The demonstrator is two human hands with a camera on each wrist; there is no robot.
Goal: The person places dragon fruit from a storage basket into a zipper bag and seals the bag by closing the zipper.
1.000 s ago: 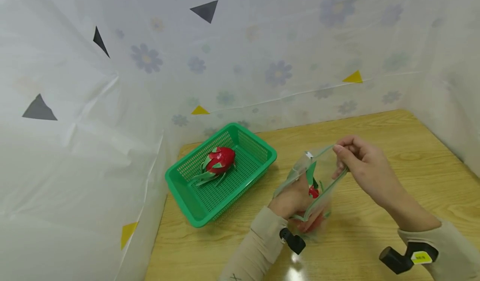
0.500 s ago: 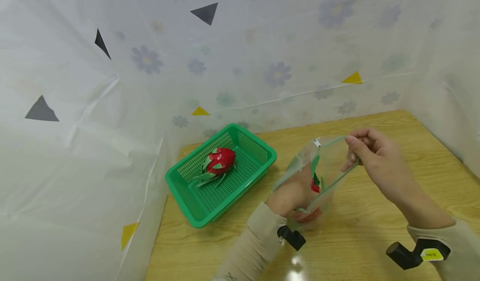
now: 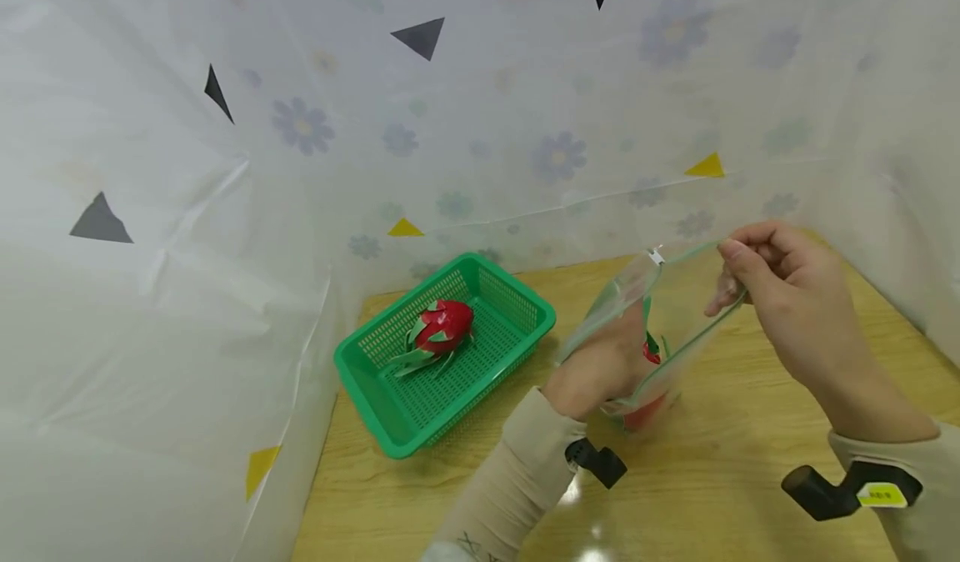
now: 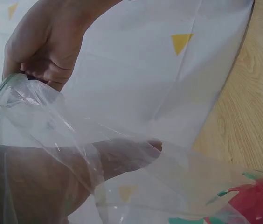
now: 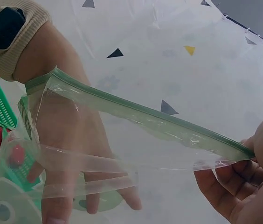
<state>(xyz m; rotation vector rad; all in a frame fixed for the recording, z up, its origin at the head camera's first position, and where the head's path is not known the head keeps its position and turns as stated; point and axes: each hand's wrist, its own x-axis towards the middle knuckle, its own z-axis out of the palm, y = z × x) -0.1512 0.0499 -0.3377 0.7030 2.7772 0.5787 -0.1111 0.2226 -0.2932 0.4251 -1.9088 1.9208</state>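
Note:
A clear zip-top bag (image 3: 693,287) with a green-edged mouth hangs over the table, tilted. At one corner of that mouth, my right hand (image 3: 798,308) pinches the edge between thumb and fingers. My left hand (image 3: 600,366) reaches inside the bag up to the wrist. Through the plastic in the right wrist view, the left hand's fingers (image 5: 92,193) look extended and spread, holding nothing. Low in the bag lies a red dragon fruit (image 4: 257,203) with green scales, apart from the left fingers in the left wrist view. The plastic and left hand partly hide it.
Left of the bag, a green mesh basket (image 3: 360,395) stands on the wooden table (image 3: 720,495). Another dragon fruit (image 3: 447,320) lies in it. White patterned sheeting (image 3: 480,112) rises behind the table and along its sides.
My right hand has moved up and to the right, raising and stretching the bag's mouth. The left hand stays inside, shifted slightly up and right. The basket and its dragon fruit keep their place.

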